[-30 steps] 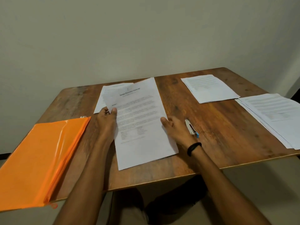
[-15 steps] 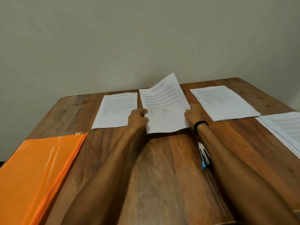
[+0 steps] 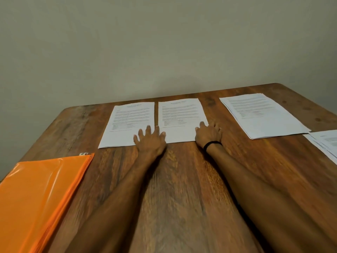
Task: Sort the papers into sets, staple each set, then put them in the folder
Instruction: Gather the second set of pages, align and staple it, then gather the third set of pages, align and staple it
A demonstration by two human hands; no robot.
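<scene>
Neither grip holds anything as I read it: the left hand [image 3: 149, 141] lies flat with fingers spread, its tips over the near edges of the left sheet [image 3: 127, 123] and the middle sheet [image 3: 180, 115], while the right hand [image 3: 207, 134] presses straight fingers on that middle sheet's near right corner. The two sheets lie side by side, almost touching, at the far part of the tabletop [image 3: 182, 179]; a thicker stack [image 3: 262, 115] sits further right, another pile [image 3: 326, 143] at the right edge, and the orange folder [image 3: 40, 189] lies near left, well apart. My worry is that a palm dragging off could slide a loose sheet askew or onto its neighbour, mixing sets. I see no stapler from here, so an arm may be hiding it and could knock it
</scene>
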